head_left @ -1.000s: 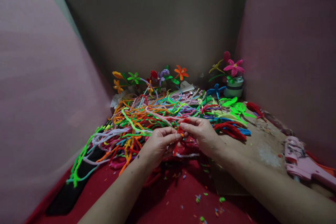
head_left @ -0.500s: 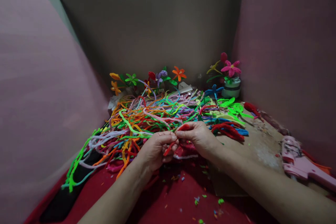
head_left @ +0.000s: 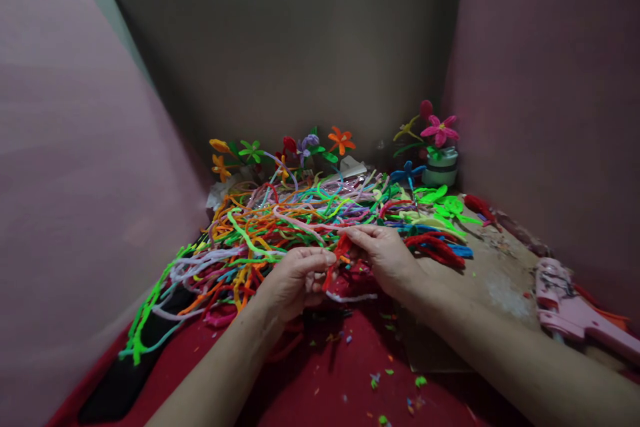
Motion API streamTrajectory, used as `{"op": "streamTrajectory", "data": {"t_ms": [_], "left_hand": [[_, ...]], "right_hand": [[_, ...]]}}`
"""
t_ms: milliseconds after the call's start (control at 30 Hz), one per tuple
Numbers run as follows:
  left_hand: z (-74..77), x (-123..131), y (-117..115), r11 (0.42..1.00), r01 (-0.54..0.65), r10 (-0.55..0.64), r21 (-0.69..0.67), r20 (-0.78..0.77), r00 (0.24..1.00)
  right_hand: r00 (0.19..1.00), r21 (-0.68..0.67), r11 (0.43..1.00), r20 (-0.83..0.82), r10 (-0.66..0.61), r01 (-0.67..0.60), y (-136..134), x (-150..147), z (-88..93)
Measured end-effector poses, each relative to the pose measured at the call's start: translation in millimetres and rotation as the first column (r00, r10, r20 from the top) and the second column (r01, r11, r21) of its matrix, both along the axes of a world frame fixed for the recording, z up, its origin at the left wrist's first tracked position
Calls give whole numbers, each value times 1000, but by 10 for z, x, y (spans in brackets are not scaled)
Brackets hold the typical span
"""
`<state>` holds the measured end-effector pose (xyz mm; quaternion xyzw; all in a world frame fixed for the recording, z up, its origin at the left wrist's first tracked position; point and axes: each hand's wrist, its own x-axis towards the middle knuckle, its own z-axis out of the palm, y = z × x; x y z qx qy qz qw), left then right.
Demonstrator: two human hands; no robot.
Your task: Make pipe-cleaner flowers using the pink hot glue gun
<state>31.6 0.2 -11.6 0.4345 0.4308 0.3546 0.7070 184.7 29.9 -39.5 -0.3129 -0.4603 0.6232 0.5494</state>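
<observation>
Between my two hands is a red pipe cleaner (head_left: 343, 247), bent, with part of it hidden by my fingers. My left hand (head_left: 299, 280) pinches its lower end between thumb and fingers. The upper part is in the closed fingertips of my right hand (head_left: 383, 253). Just behind both hands lies a big tangled heap of pipe cleaners (head_left: 295, 217) in many colours. A bundle of dark red pipe cleaners (head_left: 435, 250) rests to the right of my right hand.
A pink glue gun (head_left: 565, 307) lies at the right. Pipe-cleaner flowers stand along the back, among them a pink flower (head_left: 440, 130) in a pale pot (head_left: 441, 170). Small clippings (head_left: 375, 382) are scattered on the red cloth (head_left: 320, 380). Pink panels rise on both sides.
My right hand has shifted slightly up and right, and the hands have parted a little. More of the red pipe cleaner now shows between them.
</observation>
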Motion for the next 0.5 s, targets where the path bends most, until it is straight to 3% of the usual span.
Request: {"op": "streamTrajectory", "data": {"t_ms": [233, 500], "left_hand": [[9, -19, 0, 999, 35, -37, -14, -82, 996], [-49, -18, 3, 992, -16, 50, 124, -275, 960]], "right_hand": [[976, 168, 978, 158, -147, 120, -21, 39, 85], [980, 106, 981, 92, -175, 165, 4, -6, 83]]}}
